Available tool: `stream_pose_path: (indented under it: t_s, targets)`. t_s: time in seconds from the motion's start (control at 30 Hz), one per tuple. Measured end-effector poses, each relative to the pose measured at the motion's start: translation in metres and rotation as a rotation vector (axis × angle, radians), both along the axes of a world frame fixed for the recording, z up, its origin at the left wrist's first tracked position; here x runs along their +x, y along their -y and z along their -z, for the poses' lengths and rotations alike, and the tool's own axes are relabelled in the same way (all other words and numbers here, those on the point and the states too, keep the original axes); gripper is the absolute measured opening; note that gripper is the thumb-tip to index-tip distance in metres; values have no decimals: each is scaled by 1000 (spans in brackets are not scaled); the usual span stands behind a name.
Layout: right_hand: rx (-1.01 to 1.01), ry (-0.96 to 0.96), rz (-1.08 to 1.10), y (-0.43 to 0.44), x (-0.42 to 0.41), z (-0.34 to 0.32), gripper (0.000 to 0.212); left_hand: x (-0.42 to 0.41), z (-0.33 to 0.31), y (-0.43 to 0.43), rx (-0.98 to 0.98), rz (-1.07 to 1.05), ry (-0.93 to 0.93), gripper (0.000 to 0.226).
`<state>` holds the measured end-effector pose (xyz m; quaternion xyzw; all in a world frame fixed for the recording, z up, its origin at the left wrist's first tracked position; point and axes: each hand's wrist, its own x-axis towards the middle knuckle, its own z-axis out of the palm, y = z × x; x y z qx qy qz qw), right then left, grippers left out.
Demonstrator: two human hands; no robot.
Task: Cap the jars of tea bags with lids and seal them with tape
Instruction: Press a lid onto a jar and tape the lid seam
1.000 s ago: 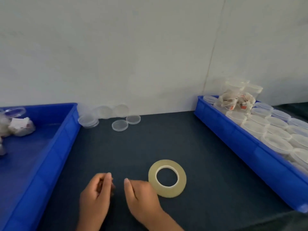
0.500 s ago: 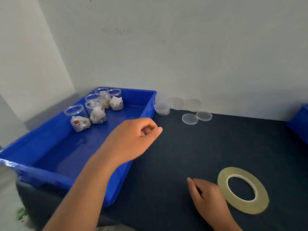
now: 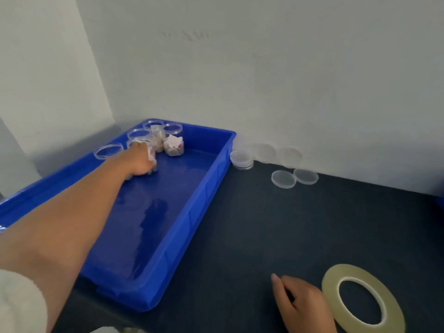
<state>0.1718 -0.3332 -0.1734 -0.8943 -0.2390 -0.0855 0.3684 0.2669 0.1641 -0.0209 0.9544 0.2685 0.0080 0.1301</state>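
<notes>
Several clear open jars of tea bags (image 3: 173, 144) stand at the far end of a blue tray (image 3: 192, 212) on the left. My left hand (image 3: 139, 159) reaches into the tray and its fingers wrap around one jar (image 3: 151, 156) there. Clear round lids (image 3: 283, 179) lie on the dark table by the wall, with a small stack of lids (image 3: 242, 159) just right of the tray. A roll of clear tape (image 3: 362, 301) lies flat at the near right. My right hand (image 3: 300, 306) rests on the table just left of the roll, fingers loosely curled, holding nothing.
The dark table (image 3: 264, 231) stretches between the tray and the tape. A white wall runs close behind the lids. A sliver of a second blue tray (image 3: 440, 200) shows at the right edge.
My left hand has stretched from above the tray's near edge to the jars at its far end and closed around one. My right hand stays by the tape. The view swung left.
</notes>
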Motion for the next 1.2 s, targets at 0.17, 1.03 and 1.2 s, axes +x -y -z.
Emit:
stream_pose_path:
  t_s: [0.17,1.03,1.2]
  targets:
    - [-11,30,-14,0,2,-1,60,16,29,-8,164,13,113,19]
    - [463,-269,14,14,-12,-16,108,-111,-10,279,-49,941,259,33]
    - [446,-259,-20,10,-10,-15,110,-122,51,305,-162,958,306,31]
